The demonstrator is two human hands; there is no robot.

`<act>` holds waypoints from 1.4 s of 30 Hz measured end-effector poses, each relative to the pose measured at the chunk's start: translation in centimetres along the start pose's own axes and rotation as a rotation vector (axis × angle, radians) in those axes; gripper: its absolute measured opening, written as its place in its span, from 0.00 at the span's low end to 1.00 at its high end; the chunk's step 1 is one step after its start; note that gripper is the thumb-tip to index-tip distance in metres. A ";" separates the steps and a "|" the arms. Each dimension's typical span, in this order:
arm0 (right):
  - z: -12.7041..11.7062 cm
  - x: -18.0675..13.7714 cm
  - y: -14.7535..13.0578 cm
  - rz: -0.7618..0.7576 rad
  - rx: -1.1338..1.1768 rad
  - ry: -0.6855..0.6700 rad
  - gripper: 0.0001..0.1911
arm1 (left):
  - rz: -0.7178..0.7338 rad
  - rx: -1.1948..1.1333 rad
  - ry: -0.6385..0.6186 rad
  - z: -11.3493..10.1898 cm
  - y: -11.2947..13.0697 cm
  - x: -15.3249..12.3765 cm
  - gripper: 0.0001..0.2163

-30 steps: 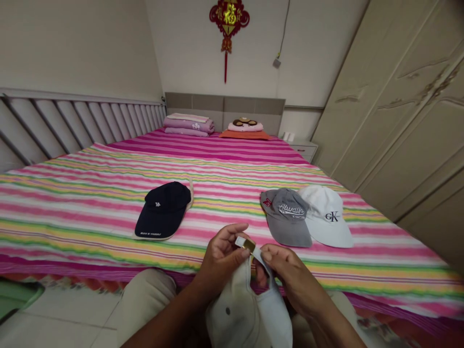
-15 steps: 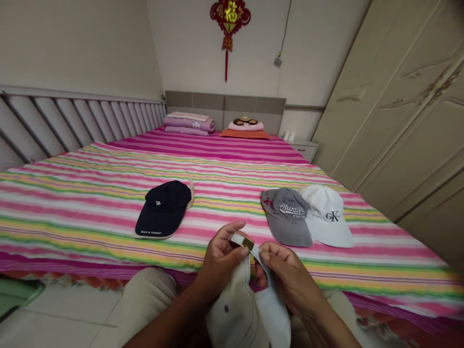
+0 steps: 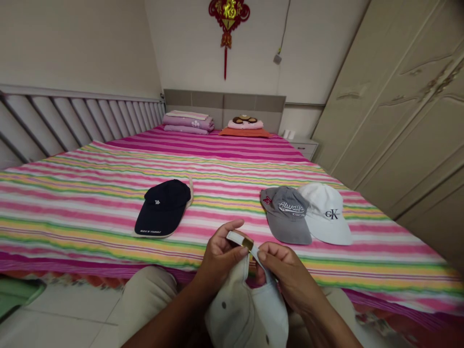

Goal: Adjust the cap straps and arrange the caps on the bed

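Here, pinching pale cloth baseball cap by strap and gold-coloured buckle in left hand and right hand, by bed edge. Facing flat striped sheet between navy cap and grey cap.

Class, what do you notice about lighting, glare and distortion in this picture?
Head view: light looks dim and soft; the gold-coloured buckle has a faint sheen; at the head view's right, the wardrobe slants steeply, probably from wide-angle distortion; the head view's top right corner darkens.

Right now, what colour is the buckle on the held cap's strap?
The buckle is gold-coloured; it shows best in the head view.
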State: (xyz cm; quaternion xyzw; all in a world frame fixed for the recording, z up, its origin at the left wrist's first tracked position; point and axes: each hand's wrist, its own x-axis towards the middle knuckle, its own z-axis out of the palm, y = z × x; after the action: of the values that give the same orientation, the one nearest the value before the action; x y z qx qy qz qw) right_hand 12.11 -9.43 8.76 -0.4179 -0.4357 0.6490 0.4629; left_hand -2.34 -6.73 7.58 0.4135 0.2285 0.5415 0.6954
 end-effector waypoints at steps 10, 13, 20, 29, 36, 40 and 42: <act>-0.1 0.0 0.5 0.033 0.122 -0.020 0.17 | -0.023 0.040 0.038 0.3 -0.3 -0.1 0.30; -0.2 0.0 0.5 0.050 0.113 -0.047 0.16 | -0.024 0.029 0.061 0.1 -0.3 0.0 0.31; 0.1 0.0 0.4 0.000 0.111 -0.034 0.16 | -0.021 0.053 0.046 0.3 -0.6 0.0 0.37; 0.0 -0.1 0.2 -0.006 0.117 -0.005 0.14 | -0.086 0.041 0.000 -0.3 -0.2 0.0 0.29; -0.3 0.2 0.3 0.000 0.127 0.001 0.13 | -0.278 -0.039 -0.098 -1.1 0.5 1.3 0.09; -0.5 0.2 0.3 0.012 0.101 0.000 0.12 | -0.422 0.119 -0.111 -1.6 1.0 2.2 0.10; -0.6 0.2 0.2 0.024 0.087 -0.003 0.12 | -0.482 0.168 -0.179 -1.9 1.2 2.6 0.09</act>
State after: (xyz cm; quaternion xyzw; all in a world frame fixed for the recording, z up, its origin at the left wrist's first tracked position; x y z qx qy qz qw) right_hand 12.55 -9.13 8.35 -0.4016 -0.4027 0.6735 0.4722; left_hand -3.69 -3.53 7.89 0.4496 0.3021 0.3008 0.7849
